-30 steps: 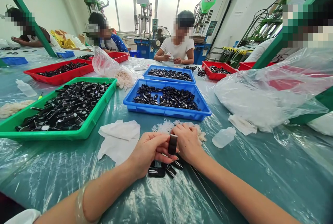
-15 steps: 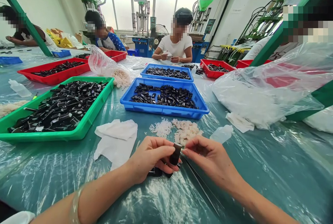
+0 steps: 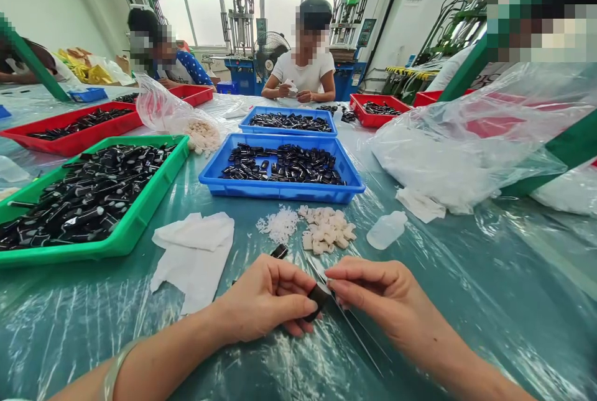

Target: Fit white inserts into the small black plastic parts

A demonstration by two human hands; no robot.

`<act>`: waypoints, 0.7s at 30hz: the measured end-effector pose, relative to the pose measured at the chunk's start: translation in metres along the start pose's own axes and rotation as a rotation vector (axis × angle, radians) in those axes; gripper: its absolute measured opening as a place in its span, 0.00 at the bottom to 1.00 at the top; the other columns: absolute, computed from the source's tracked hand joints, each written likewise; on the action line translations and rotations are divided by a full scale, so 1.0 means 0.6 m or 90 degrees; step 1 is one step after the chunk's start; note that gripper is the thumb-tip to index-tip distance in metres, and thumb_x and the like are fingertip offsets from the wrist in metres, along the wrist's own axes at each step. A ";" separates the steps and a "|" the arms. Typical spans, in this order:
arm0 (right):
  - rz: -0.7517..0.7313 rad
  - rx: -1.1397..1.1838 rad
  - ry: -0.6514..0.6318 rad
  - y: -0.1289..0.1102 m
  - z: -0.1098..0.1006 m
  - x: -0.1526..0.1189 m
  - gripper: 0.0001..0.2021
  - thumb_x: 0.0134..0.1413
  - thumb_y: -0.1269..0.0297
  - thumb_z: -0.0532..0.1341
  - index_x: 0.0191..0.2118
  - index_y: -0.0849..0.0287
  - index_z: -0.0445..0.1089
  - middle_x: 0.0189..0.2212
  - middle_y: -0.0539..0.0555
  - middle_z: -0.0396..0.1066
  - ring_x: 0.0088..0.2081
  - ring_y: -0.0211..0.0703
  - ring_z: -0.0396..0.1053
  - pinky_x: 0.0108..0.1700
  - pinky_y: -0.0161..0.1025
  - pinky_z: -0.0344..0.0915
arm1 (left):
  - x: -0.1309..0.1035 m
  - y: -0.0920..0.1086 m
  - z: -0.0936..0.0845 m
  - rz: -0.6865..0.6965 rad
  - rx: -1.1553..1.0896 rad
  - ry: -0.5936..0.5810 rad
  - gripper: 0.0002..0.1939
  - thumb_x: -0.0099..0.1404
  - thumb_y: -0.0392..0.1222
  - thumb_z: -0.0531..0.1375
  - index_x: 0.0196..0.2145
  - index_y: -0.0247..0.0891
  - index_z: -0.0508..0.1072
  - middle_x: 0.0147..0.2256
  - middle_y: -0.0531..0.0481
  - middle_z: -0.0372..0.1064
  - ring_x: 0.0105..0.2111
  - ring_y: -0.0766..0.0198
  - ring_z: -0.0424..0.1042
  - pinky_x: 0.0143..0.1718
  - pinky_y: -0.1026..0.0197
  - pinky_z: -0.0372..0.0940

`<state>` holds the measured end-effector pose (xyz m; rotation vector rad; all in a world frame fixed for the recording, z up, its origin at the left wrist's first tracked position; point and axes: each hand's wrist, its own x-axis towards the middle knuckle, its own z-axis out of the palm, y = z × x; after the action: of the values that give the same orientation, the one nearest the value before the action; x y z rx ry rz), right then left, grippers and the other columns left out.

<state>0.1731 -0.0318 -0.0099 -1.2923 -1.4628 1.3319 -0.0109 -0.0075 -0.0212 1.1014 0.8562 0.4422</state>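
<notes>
My left hand (image 3: 273, 298) is closed around a small black rectangular piece (image 3: 318, 301), its pale end tilted toward my right hand. The fingertips of my right hand (image 3: 373, 289) are pinched together right beside that end; whatever is between them is too small to make out. Beneath my hands, a pair of metal tweezers (image 3: 361, 342) lies on the plastic-covered table. Just beyond my left hand is another black piece (image 3: 280, 251). Small white bits (image 3: 278, 224) and a heap of cream-coloured chunks (image 3: 328, 230) lie ahead of my fingers.
A blue tray (image 3: 282, 191) of black pieces stands ahead, another blue tray (image 3: 288, 130) behind it. Left is a full green tray (image 3: 140, 227). A white cloth (image 3: 196, 252), a plastic bottle (image 3: 387, 230) and a large clear bag (image 3: 466, 152) lie around. Co-workers sit across the table.
The black piece in my left hand has tipped from upright toward my right hand. Both hands sit slightly lower in view, and another black piece now shows beyond my left hand.
</notes>
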 end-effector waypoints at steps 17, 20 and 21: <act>-0.096 -0.126 0.050 0.013 0.012 -0.010 0.06 0.48 0.64 0.61 0.26 0.59 0.74 0.23 0.52 0.72 0.26 0.38 0.67 0.29 0.33 0.63 | -0.003 -0.005 0.004 0.023 0.044 0.020 0.12 0.52 0.37 0.61 0.35 0.30 0.74 0.21 0.50 0.69 0.22 0.69 0.68 0.26 0.66 0.66; -0.168 -0.176 0.054 0.015 0.011 -0.013 0.06 0.50 0.67 0.59 0.27 0.58 0.74 0.25 0.51 0.73 0.27 0.37 0.68 0.30 0.32 0.63 | -0.005 -0.002 0.003 0.032 0.057 0.014 0.12 0.54 0.38 0.60 0.36 0.30 0.75 0.22 0.49 0.69 0.23 0.68 0.69 0.27 0.66 0.66; -0.177 -0.183 0.057 0.016 0.012 -0.014 0.06 0.51 0.68 0.59 0.28 0.58 0.73 0.25 0.51 0.73 0.28 0.37 0.68 0.30 0.32 0.63 | -0.005 -0.002 0.003 0.035 0.061 0.014 0.12 0.54 0.38 0.60 0.37 0.31 0.75 0.22 0.49 0.69 0.23 0.68 0.69 0.27 0.66 0.66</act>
<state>0.1697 -0.0418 -0.0195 -1.2503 -1.7431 0.8960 -0.0114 -0.0112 -0.0206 1.2121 0.8753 0.4628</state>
